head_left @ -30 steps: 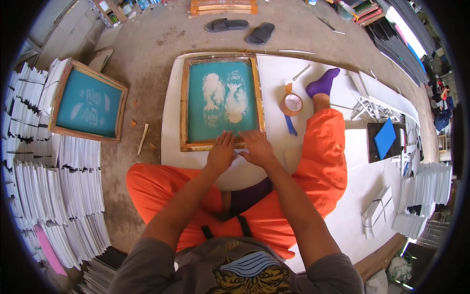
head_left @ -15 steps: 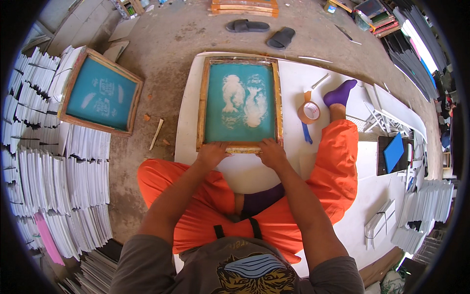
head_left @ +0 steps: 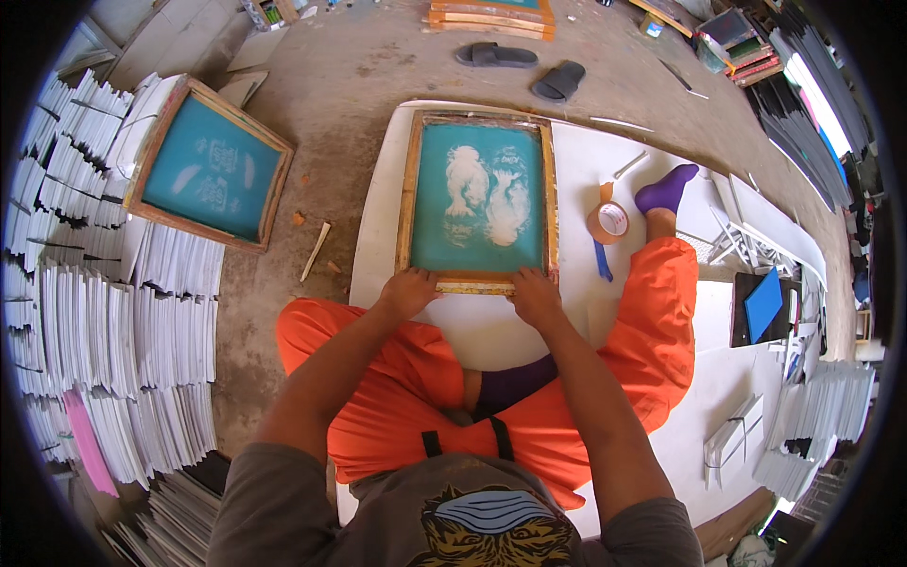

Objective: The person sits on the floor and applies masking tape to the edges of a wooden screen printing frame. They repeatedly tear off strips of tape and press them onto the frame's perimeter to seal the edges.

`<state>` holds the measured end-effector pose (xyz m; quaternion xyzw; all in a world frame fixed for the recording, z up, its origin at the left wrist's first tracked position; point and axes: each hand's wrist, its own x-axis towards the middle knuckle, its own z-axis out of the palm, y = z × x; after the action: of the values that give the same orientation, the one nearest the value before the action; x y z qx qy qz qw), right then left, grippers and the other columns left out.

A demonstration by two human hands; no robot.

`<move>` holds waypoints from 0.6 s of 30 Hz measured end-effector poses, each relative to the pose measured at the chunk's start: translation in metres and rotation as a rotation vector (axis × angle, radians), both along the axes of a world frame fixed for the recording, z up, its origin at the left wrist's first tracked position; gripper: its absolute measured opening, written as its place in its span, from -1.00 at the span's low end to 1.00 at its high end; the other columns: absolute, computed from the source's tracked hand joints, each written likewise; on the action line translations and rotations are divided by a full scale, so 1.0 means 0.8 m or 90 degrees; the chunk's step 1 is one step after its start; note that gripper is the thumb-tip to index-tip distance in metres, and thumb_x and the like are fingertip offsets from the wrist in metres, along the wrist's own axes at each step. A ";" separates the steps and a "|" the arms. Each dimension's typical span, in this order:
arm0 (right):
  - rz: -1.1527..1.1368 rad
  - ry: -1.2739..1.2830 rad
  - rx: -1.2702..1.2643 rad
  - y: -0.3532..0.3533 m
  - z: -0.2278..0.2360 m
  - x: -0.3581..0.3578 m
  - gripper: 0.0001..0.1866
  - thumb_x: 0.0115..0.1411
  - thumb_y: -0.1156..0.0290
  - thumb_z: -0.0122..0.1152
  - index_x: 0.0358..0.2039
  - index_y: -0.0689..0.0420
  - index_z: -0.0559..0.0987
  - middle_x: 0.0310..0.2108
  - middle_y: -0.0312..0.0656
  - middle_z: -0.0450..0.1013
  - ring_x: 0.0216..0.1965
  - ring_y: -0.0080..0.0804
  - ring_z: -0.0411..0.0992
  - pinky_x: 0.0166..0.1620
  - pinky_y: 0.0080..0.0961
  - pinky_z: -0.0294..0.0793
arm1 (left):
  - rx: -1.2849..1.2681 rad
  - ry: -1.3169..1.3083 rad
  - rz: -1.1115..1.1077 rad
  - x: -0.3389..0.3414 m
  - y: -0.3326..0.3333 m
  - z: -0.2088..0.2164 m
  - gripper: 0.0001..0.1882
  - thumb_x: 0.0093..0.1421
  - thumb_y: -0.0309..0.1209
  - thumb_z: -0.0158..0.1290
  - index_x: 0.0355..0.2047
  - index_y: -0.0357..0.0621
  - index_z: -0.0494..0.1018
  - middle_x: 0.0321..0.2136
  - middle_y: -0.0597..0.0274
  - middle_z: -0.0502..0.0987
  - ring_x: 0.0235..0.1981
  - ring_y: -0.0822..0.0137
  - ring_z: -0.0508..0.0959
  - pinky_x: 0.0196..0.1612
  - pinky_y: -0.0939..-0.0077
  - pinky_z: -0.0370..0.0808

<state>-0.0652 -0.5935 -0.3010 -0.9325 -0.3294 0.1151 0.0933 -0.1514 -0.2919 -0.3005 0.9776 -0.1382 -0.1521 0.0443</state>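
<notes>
Gripping wooden screen frame (head_left: 477,198) near edge, left hand (head_left: 408,291) closed, right hand (head_left: 535,295) closed, white board (head_left: 378,217) beneath

Wooden frames (head_left: 491,17) cut off at top.

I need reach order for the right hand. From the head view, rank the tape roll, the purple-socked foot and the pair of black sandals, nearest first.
Measured from the right hand, which rests on the near edge of the wooden screen frame:
1. Tape roll, up and to its right on the white board.
2. Purple-socked foot, just beyond the tape, farther right.
3. Black sandals, far ahead on the concrete floor.
</notes>
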 end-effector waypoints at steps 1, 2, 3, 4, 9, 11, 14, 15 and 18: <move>0.006 0.002 0.005 0.006 0.004 -0.003 -0.53 0.11 0.28 0.48 0.02 0.15 0.61 -0.05 -0.11 0.54 0.10 -0.10 0.47 0.14 -0.13 0.51 | 0.010 0.006 -0.009 -0.001 0.002 0.001 -0.41 0.36 0.01 0.06 0.12 -0.28 0.48 -0.01 -0.04 0.60 0.10 0.03 0.60 0.17 0.13 0.55; 0.009 0.005 0.008 0.010 0.009 -0.008 -0.55 0.13 0.28 0.46 0.01 0.15 0.61 -0.04 -0.10 0.54 0.09 -0.10 0.48 0.14 -0.13 0.51 | 0.026 -0.082 -0.032 -0.008 0.009 -0.004 -0.43 0.36 -0.01 0.07 0.11 -0.29 0.49 -0.04 -0.05 0.61 0.11 0.01 0.58 0.21 0.13 0.52; 0.018 0.002 0.052 0.017 0.012 -0.012 -0.58 0.16 0.28 0.42 0.00 0.15 0.60 -0.04 -0.08 0.55 0.08 -0.11 0.49 0.15 -0.12 0.50 | 0.042 -0.170 -0.055 -0.017 0.021 -0.011 -0.44 0.35 -0.04 0.07 0.10 -0.30 0.50 -0.06 -0.06 0.63 0.12 0.00 0.57 0.25 0.13 0.49; 0.027 -0.001 0.096 0.021 0.012 -0.016 -0.62 0.19 0.29 0.39 -0.02 0.15 0.60 -0.05 -0.07 0.56 0.07 -0.11 0.50 0.16 -0.10 0.49 | 0.057 -0.258 -0.077 -0.024 0.027 -0.018 -0.46 0.35 -0.07 0.08 0.09 -0.32 0.51 -0.09 -0.06 0.64 0.14 -0.02 0.55 0.28 0.13 0.46; 0.029 0.010 0.042 0.016 -0.018 -0.011 -0.61 0.23 0.19 0.38 -0.04 0.17 0.60 -0.10 -0.07 0.57 0.04 -0.10 0.53 0.09 -0.12 0.54 | 0.064 -0.269 -0.085 -0.029 0.038 -0.030 -0.45 0.37 -0.09 0.06 0.14 -0.32 0.51 -0.04 -0.06 0.64 0.23 -0.02 0.51 0.44 0.05 0.26; 0.014 0.013 0.037 0.014 -0.013 -0.011 -0.59 0.23 0.14 0.38 -0.06 0.17 0.60 -0.11 -0.08 0.58 0.04 -0.11 0.53 0.07 -0.12 0.55 | 0.062 -0.251 -0.085 -0.028 0.041 -0.027 -0.44 0.37 -0.08 0.04 0.13 -0.32 0.52 -0.04 -0.07 0.64 0.25 -0.01 0.50 0.48 0.02 0.18; -0.007 0.031 -0.018 0.015 0.001 -0.011 -0.52 0.21 0.07 0.40 -0.03 0.17 0.59 -0.08 -0.07 0.57 0.08 -0.10 0.52 0.10 -0.11 0.54 | 0.075 -0.203 -0.086 -0.024 0.040 -0.011 -0.44 0.38 -0.08 0.02 0.15 -0.33 0.51 -0.01 -0.09 0.63 0.28 -0.02 0.48 0.52 -0.01 0.07; -0.024 0.073 -0.066 0.027 0.022 -0.011 -0.47 0.19 0.06 0.41 0.03 0.18 0.57 -0.03 -0.05 0.56 0.12 -0.09 0.50 0.14 -0.12 0.52 | 0.086 -0.182 -0.085 -0.025 0.038 -0.002 -0.44 0.38 -0.10 0.02 0.17 -0.34 0.49 0.03 -0.12 0.62 0.29 -0.04 0.46 0.53 -0.01 0.04; 0.042 -0.005 -0.058 0.055 0.023 -0.033 -0.27 0.20 -0.01 0.38 0.25 0.19 0.45 0.22 0.03 0.43 0.31 -0.06 0.35 0.32 -0.10 0.35 | 0.151 -0.202 -0.079 -0.044 0.027 -0.005 -0.40 0.38 -0.16 0.00 0.27 -0.37 0.40 0.19 -0.21 0.50 0.37 -0.09 0.37 0.55 -0.02 -0.03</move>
<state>-0.0915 -0.5491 -0.2825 -0.9247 -0.3551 0.1295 0.0455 -0.1870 -0.2703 -0.3044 0.9774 -0.1844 -0.0140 -0.1030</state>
